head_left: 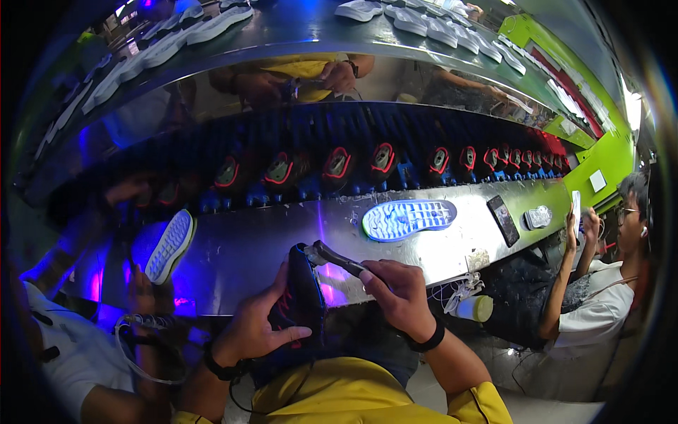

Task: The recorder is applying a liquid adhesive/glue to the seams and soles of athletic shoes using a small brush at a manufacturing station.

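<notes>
Your fingers (282,332) were wrapped round a black shoe (302,297) — the other hand gripped a brush (339,259).

Your left hand (258,328) held the shoe upright at the near edge of the metal bench (268,247), thumb laid across its side, red trim showing under your palm. Your right hand (397,290) was closed on the brush handle, and its tip touched the shoe's top rim. A white-and-blue sole (408,217) lay tread up further along the bench, well apart from the shoe; beyond it a dark phone (503,219). Another sole (169,246) stood tilted at your left — a neighbour's hand (145,293) was beneath it. A row of red-rimmed shoe lasts (381,161) ran behind the bench.
</notes>
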`<state>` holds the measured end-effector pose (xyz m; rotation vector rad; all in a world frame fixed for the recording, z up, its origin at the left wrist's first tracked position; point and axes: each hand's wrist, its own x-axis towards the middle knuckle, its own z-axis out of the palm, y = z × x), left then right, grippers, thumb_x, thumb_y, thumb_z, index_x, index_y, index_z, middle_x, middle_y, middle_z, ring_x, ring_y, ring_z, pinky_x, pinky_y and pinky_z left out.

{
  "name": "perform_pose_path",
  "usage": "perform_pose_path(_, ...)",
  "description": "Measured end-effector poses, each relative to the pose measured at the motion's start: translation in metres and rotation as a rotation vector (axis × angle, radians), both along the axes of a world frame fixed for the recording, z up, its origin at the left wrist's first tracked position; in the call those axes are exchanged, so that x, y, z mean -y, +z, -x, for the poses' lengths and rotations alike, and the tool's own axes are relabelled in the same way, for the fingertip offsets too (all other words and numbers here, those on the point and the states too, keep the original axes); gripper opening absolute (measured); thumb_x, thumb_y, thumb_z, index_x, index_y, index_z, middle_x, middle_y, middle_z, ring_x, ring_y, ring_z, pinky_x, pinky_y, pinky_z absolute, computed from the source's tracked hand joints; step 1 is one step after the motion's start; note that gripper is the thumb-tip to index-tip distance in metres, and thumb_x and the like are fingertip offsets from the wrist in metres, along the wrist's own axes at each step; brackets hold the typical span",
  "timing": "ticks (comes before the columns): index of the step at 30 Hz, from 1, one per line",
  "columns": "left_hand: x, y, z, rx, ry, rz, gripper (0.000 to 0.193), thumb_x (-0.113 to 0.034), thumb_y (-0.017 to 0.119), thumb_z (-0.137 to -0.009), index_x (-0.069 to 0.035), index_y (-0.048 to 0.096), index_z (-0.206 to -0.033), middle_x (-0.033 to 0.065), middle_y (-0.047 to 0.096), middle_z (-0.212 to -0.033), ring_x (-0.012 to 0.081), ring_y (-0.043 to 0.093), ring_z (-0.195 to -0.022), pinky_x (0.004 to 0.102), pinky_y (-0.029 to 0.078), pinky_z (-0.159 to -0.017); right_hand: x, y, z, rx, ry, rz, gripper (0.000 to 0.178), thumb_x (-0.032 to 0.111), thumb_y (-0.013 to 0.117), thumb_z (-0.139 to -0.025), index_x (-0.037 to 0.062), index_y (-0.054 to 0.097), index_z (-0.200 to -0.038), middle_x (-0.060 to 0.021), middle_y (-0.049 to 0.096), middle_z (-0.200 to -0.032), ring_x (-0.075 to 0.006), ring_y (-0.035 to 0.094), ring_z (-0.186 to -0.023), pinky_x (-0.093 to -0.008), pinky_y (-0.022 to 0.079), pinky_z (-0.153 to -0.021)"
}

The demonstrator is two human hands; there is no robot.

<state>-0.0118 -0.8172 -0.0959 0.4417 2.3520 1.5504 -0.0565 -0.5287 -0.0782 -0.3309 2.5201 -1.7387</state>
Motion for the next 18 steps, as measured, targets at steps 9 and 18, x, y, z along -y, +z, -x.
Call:
perform_pose_path(9, 0.0, 0.009, 0.001, 0.141, 0.01, -0.16, 0.115, -0.028, 0.091, -0.086, 0.006, 0.018, -0.169, 0.0238, 0.032, -0.172, 0.0286, 0.028, -0.161, 0.0404, 0.024, -0.13, -0.013, -0.005, -0.029, -0.029, 0.057, 0.023, 0.021, 0.014, 0.074, -0.096, -0.0033, 0.078, -0.108, -0.0168, 0.067, -0.077, -0.0256, 0.064, -0.064, -0.0364, 0.048, -0.062)
perform_pose_path(18, -0.006, 0.012, 0.008, 0.168, 0.06, -0.334, 0.112, -0.019, 0.089, -0.088, 0.009, 0.016, -0.168, 0.0199, 0.03, -0.174, 0.0242, 0.029, -0.16, 0.0388, 0.023, -0.13, -0.017, -0.009, -0.052, -0.159, 0.053, -0.023, 0.02, 0.009, 0.074, -0.095, -0.0031, 0.076, -0.111, -0.0148, 0.064, -0.075, -0.0253, 0.061, -0.059, -0.034, 0.046, -0.058)
